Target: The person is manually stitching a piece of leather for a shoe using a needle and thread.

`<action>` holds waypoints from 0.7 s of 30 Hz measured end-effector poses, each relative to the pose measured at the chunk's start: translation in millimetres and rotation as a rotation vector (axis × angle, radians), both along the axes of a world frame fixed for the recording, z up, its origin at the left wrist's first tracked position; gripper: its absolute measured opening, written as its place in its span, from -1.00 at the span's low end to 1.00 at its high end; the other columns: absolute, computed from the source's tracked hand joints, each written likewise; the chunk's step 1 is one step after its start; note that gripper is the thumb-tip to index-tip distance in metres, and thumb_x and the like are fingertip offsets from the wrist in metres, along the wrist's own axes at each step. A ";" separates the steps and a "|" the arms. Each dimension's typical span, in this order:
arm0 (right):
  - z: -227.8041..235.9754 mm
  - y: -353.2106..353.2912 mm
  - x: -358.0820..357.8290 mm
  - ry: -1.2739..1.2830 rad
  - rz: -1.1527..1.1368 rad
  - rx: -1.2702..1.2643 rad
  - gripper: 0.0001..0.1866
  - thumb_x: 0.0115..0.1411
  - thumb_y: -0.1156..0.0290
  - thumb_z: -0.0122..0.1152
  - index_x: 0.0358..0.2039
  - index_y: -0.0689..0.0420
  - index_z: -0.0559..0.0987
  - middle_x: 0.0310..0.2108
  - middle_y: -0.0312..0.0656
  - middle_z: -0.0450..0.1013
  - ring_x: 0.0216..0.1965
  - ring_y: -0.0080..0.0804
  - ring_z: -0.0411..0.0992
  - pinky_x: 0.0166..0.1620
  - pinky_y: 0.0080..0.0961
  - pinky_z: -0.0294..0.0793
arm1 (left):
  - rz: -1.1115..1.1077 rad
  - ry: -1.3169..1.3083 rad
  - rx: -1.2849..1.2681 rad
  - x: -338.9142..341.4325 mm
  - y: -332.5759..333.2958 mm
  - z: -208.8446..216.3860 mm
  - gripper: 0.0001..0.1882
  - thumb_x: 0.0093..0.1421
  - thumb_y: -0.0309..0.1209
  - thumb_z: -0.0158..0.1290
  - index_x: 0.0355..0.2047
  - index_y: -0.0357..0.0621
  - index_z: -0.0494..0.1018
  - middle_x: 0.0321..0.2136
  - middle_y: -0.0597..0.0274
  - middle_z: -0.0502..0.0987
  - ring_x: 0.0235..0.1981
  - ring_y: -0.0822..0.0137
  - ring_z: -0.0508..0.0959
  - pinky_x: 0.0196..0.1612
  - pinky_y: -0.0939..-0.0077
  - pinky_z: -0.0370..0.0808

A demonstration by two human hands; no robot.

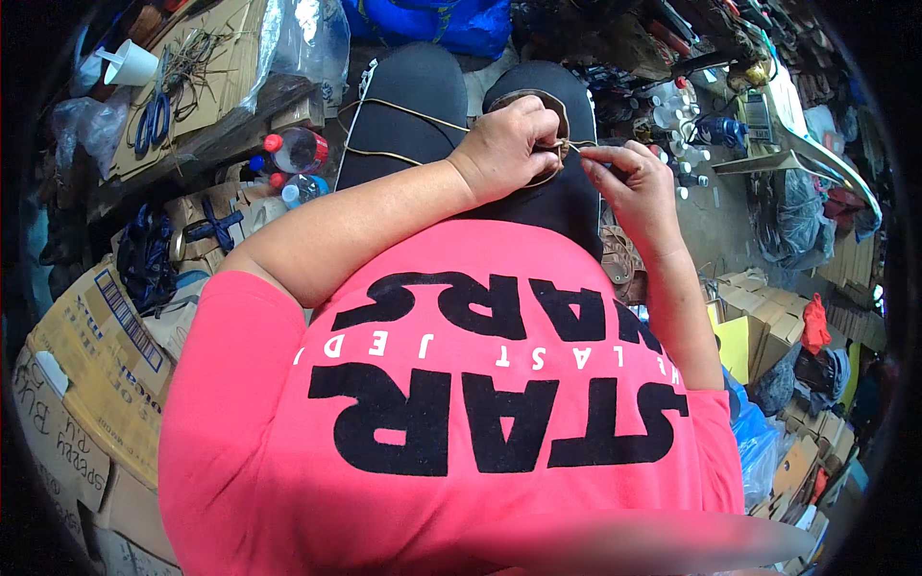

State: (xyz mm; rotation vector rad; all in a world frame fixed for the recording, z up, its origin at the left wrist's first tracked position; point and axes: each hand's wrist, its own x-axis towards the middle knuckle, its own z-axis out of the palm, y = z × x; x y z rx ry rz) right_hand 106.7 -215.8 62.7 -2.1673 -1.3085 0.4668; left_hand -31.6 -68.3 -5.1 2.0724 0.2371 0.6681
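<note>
Over my right thigh, my left hand (507, 144) is closed around a curved brown leather piece (555, 104), with most of its fingers turned away from view. My right hand (634, 187) pinches a thin tan cord (415, 114) between thumb and fingertips, just right of the leather. Where the two hands meet, the cord bunches in a small loop or knot at the leather's edge. From there it trails left in a long loose loop across my left thigh. Dark trousers (403, 86) cover both thighs beneath the work.
Left of my legs, blue-handled scissors (153, 123) and a white cup (129, 64) lie on cardboard, near red-capped bottles (300, 151). Ahead is a blue bag (432, 21). Small bottles (672, 115) crowd the right side. Cardboard boxes (101, 360) stand at the left.
</note>
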 end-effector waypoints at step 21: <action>-18.0 21.7 3.6 0.309 -0.148 0.040 -0.74 0.03 0.33 0.42 -0.39 0.18 0.53 -0.53 -0.25 0.48 -0.51 -0.50 0.42 -0.40 -0.52 0.42 | -0.028 0.061 0.000 -19.9 -0.8 3.9 -0.71 -0.04 -0.49 0.28 -0.24 -0.14 0.58 -0.28 0.11 0.48 -0.23 0.12 0.54 -0.14 0.36 0.50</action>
